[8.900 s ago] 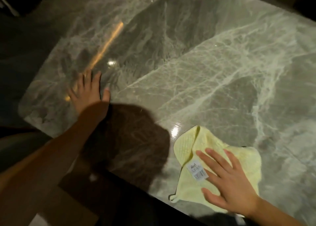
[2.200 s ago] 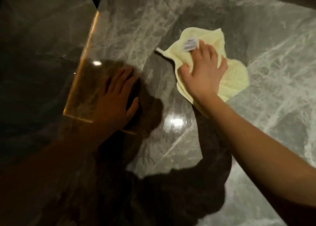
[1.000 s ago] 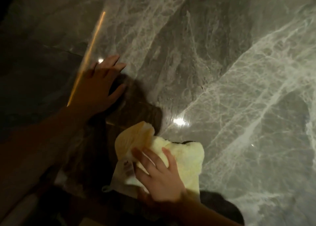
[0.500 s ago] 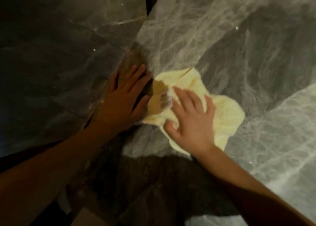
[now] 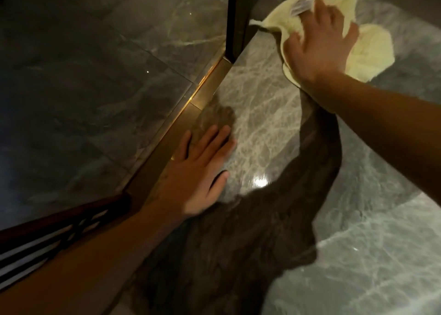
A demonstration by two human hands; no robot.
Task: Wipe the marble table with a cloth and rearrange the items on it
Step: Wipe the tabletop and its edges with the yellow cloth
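Note:
A pale yellow cloth [image 5: 367,52] with a white label lies crumpled on the grey veined marble table [image 5: 262,114] at the far upper right. My right hand [image 5: 319,42] presses flat on top of the cloth, fingers spread, arm stretched out across the table. My left hand [image 5: 198,171] rests palm down on the marble beside the table's left edge, fingers apart, holding nothing. No other items on the table are in view.
A brass-coloured strip [image 5: 191,114] runs along the table's left edge. Beyond it lies a dark marble floor [image 5: 83,88]. A dark upright post [image 5: 236,18] stands at the far left corner. A dark wooden chair back [image 5: 47,238] sits at the lower left.
My right hand has pushed the cloth away from my left hand, up toward the far end of the table. My left hand stays flat by the edge.

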